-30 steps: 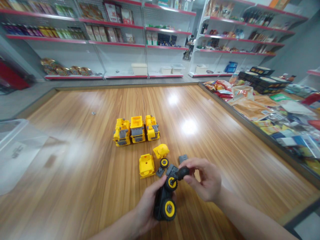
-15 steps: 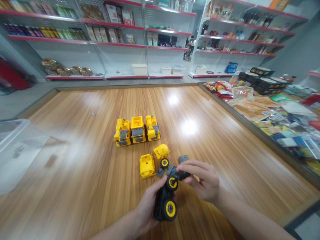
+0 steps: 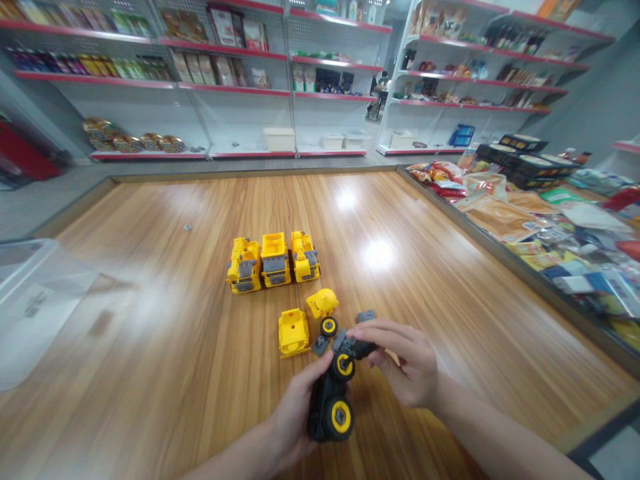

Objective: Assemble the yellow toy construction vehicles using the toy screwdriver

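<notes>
At 9 o'clock of the view: clear plastic bin (image 3: 30,300) on the table's near-left edge, blurred, label unreadable. Wooden table (image 3: 165,347) fills the middle: glossy plank-grain top, lamp glare at 1 o'clock, raised rim along the far and right sides. Small round bit (image 3: 187,227) lies alone at 11 o'clock, too small to identify.

Back wall, 10 to 2 o'clock: white shop shelves (image 3: 235,87) with red edges. Packets and bottles are on the upper tiers, pale tubs on the bottom one. Grey floor runs between table and shelves.

Table centre: three yellow toy trucks (image 3: 273,261) in a row, side by side, close-packed. At 6 o'clock from the row sit a yellow cab shell (image 3: 293,331), yellow drum (image 3: 323,302), loose wheel (image 3: 329,327) and two grey bits (image 3: 320,345), all near one another.

Left hand (image 3: 295,413) at 6 o'clock, clamped round a toy chassis (image 3: 331,400): black, yellow-hubbed wheels facing the camera, tilted. Cannot tell if it touches the top. Right hand (image 3: 405,363) at 5 o'clock, fingertips pinched together on a short black tool (image 3: 363,349), its end at the chassis's upper wheel.

At 3 o'clock: lower side counter heaped with snack packets (image 3: 500,213); black boxes (image 3: 520,160) stacked behind.
</notes>
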A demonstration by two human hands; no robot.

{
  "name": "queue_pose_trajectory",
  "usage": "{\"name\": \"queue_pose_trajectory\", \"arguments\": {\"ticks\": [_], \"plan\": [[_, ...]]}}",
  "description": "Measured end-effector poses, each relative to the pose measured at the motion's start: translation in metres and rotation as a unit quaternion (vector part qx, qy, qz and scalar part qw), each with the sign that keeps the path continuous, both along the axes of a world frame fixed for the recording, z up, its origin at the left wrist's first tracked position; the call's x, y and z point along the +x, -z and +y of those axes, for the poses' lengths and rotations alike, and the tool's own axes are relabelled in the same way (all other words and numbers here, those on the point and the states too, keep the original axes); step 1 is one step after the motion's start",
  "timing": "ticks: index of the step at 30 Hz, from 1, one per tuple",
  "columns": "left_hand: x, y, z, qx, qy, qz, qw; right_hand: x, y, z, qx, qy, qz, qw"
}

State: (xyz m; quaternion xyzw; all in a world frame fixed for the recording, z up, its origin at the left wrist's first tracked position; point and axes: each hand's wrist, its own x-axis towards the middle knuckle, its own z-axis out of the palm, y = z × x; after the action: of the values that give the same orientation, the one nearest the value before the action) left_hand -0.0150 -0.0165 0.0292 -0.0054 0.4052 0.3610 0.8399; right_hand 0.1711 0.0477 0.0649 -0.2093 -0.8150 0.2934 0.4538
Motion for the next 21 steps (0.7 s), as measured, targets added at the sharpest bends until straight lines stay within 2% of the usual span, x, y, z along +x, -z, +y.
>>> {"name": "queue_pose_trajectory", "arguments": {"ticks": [8,17,21], "plan": [[0.0005,0.0007,0.0004,0.029,-0.026,0.017,0.999,-0.0019,-0.0003,-0.0009,-0.004,0.017,0.021,1.0],[-0.002,0.001,0.0002,0.135,-0.018,-0.024,0.99,-0.0031,0.0007,-0.0001,-0.005,0.023,0.031,0.999],[-0.0025,0.0031,0.0007,0.148,-0.016,-0.035,0.988,-0.0022,0.0003,0.0001,-0.005,0.023,0.036,0.999]]}}
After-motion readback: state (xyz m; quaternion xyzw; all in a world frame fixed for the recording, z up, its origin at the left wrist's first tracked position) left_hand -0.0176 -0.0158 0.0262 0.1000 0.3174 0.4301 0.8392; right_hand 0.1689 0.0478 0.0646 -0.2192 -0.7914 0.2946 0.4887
